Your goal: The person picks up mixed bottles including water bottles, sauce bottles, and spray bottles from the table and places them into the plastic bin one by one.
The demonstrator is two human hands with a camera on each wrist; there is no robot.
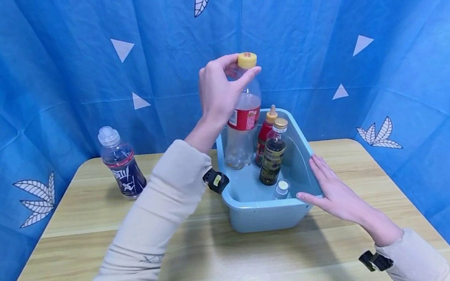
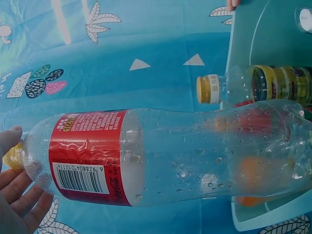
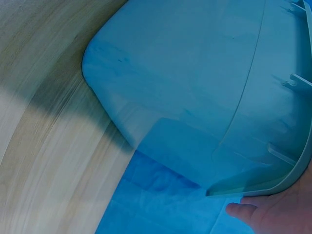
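My left hand [image 1: 218, 89] pinches the yellow cap [image 1: 247, 60] of a large clear plastic Coca-Cola bottle [image 1: 244, 119] with a red label. The bottle stands nearly upright, its lower end inside a light blue plastic basin [image 1: 256, 217]. In the left wrist view the bottle [image 2: 165, 156] shows droplets inside. My right hand [image 1: 336, 192] rests on the basin's near right corner, thumb along the front rim and fingers straight on the right side. Also in the basin are a dark sauce bottle [image 1: 271, 160], a red squeeze bottle [image 1: 264, 135] and a small clear container [image 1: 282, 187].
A dark-labelled drink bottle [image 1: 127, 172] with a clear cap stands on the wooden table [image 1: 94, 252], left of the basin. Blue patterned curtain [image 1: 176, 33] hangs close behind and around the table. My left sleeve crosses the table between that bottle and the basin.
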